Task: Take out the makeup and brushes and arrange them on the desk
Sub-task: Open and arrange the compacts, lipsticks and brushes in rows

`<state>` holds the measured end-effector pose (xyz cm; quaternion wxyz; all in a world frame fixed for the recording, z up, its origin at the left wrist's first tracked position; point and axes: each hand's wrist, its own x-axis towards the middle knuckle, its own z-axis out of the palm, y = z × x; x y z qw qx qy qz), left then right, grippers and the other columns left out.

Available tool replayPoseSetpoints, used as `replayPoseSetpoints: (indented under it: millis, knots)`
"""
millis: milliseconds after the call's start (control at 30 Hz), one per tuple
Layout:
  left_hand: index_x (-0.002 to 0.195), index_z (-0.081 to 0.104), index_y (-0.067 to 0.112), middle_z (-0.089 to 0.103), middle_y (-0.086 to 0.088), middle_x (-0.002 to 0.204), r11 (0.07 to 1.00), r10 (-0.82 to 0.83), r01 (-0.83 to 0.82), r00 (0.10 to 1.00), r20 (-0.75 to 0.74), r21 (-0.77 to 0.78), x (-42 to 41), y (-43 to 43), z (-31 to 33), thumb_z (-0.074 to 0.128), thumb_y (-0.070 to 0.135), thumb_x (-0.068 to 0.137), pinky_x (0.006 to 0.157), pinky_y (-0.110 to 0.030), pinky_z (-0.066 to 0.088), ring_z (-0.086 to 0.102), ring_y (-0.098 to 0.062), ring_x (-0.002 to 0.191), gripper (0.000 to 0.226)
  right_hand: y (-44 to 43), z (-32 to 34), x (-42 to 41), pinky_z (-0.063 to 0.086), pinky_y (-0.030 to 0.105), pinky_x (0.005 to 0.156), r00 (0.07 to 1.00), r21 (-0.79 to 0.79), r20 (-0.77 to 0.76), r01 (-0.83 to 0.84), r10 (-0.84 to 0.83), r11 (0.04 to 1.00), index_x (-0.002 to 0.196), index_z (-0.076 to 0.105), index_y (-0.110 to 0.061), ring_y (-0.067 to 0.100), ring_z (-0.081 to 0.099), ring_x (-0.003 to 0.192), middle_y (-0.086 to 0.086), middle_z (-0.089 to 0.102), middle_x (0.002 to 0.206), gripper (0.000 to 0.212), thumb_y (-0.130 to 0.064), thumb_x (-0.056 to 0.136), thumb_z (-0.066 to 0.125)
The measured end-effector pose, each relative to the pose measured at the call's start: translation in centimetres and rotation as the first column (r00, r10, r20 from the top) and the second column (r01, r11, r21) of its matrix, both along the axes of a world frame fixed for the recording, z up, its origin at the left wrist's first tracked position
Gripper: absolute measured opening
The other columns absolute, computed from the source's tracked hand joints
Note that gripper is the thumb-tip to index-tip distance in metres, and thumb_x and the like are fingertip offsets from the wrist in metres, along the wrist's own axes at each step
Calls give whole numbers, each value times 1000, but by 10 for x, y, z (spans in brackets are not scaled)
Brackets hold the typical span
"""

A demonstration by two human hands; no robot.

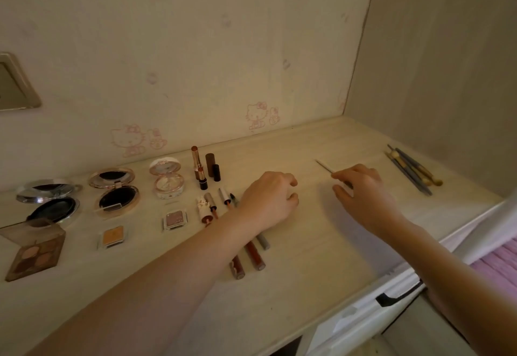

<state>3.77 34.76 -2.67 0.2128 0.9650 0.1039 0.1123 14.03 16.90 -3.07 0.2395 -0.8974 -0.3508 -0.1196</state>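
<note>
My right hand pinches a thin pale pencil-like stick just above the desk; its tip points to the back left. My left hand hovers over the desk with fingers curled, and I see nothing in it. Its forearm crosses several lip gloss tubes. Open lipsticks stand at the back. Three open compacts and an eyeshadow palette lie to the left. A bundle of brushes lies at the far right.
Two small square eyeshadow pans lie in front of the compacts. A wall with cartoon stickers runs along the back, a side panel stands at the right. A drawer with a dark handle is under the desk edge.
</note>
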Motion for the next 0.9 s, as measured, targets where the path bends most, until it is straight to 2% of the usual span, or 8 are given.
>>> replayPoseSetpoints:
  millis: [133,267,400,500,667,900]
  knots:
    - [133,49,21,51,-5,137,999,-39,38,999,-34,-38,40,-8,-3,52,29,92,98,-35,41,46,-23,125,41,-6,-4,22,40,34,90,991,-3,-52,119,-119,993,125,59,-16,26,44,113,5,56,118,32,-24,94,54]
    - [139,42,16,49,-10,139,997,-41,38,998,-47,-72,79,-13,-6,53,27,92,102,-35,37,42,-28,129,50,-6,-10,37,41,32,87,979,-36,-77,189,-191,981,126,58,-19,23,43,114,2,55,119,34,-31,95,52]
    - [146,31,14,40,-12,147,995,-60,51,993,-98,-84,111,-12,-9,49,29,95,111,-37,31,34,-30,136,57,-8,-14,45,39,30,86,975,-57,-83,203,-207,977,125,58,-19,21,44,112,0,55,118,34,-36,96,48]
    - [149,28,15,39,-13,148,992,-86,73,988,-129,-102,127,-13,-11,42,29,99,112,-38,28,30,-32,138,54,-11,-15,47,38,28,81,975,-80,-68,205,-211,975,122,60,-20,20,45,106,0,56,113,32,-34,97,46]
    - [141,41,14,49,-14,138,990,-86,73,991,-105,-118,132,-12,-15,41,25,99,106,-36,34,42,-29,128,44,-15,-14,45,41,29,81,981,-126,-32,187,-193,974,115,63,-21,17,45,97,-1,56,104,27,-33,96,48]
    - [135,48,15,55,-8,132,988,-69,71,997,19,-138,101,-7,-16,52,15,91,103,-33,38,45,-25,125,44,-21,-17,32,39,28,76,991,-59,-23,128,-129,990,108,66,-21,14,43,91,-6,52,93,21,-29,96,51]
